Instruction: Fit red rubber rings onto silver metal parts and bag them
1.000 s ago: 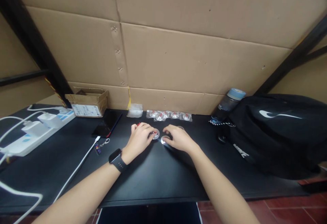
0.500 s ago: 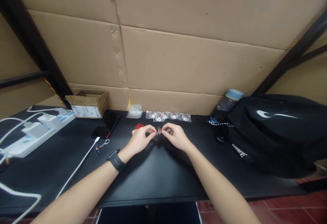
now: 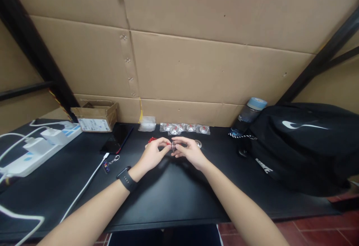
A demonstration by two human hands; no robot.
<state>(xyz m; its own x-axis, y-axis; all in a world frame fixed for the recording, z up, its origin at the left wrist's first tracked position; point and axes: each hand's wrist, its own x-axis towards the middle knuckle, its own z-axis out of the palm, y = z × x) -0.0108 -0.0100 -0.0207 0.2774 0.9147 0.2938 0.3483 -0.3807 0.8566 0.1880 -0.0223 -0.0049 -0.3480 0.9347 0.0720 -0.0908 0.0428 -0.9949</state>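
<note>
Between my two hands is a small, thin disc, seen nearly edge-on, with a bit of red at its left side; its exact kind is too small to make out. My left hand pinches it from the left with thumb and fingertips. From the right, my right hand has its thumb and fingers closed around its edge. Partly hidden behind the right hand lies a shiny round piece on the black tabletop. Red cord shows just behind the left hand.
Several clear-wrapped round pieces with red centres line the back, beside a clear plastic packet. To the left are a carton, phone, keychain and power strip. A bottle and black backpack stand right.
My right fingers have spread from a tight pinch to a grip around the disc's edge. The shiny round piece now shows behind the right hand. The view has tilted slightly.
</note>
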